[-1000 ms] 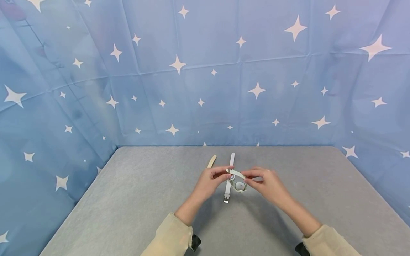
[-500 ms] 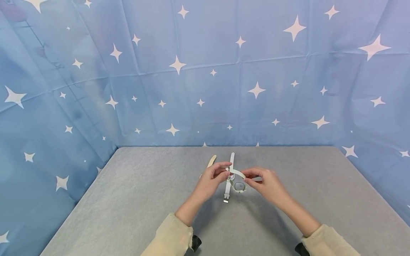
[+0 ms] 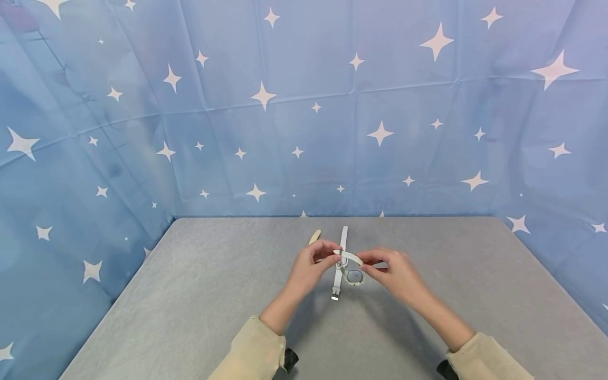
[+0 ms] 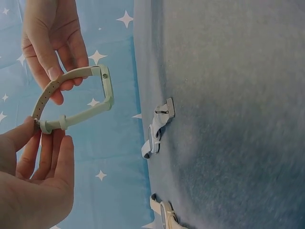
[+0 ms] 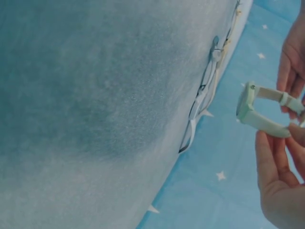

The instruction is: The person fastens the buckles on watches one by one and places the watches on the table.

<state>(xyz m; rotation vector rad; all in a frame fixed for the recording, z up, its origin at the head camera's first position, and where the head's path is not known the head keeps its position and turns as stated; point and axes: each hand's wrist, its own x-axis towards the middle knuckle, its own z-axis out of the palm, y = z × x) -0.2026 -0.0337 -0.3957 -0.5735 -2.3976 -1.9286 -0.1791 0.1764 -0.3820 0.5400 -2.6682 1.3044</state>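
Okay, two bare hands, one watch between them. Left hand [image 3: 311, 266]: grip nearly closed, thumb and fingertips pinching the pale green watch [image 3: 351, 257] at its buckle [image 4: 36, 122]. Right hand [image 3: 391, 269]: grip also nearly closed, thumb and fingers pinching the holed part of the strap [image 4: 40, 101], a little way from the buckle. Watch is held up off the worktop [image 3: 190, 295], strap bent round into a loop; in the head view its face [image 3: 355, 276] hangs below the strap, tilted toward the camera. Two strap loops sit beside the buckle, left wrist view.

White watch [image 3: 336, 285] lies on the worktop behind the held one, strap stretched out lengthwise, buckle end toward the person; its middle is partly covered in the head view. Cream watch [image 3: 315, 236] is just left of the white one, only a strap end clear past the left hand; left wrist view catches more of it, cut off at the edge.

Worktop is grey. Blue cloth [image 3: 304, 121] with white stars behind and at the sides. Beige sleeves [image 3: 252, 348] on both arms, black bands [image 3: 291, 360] at the cuffs.
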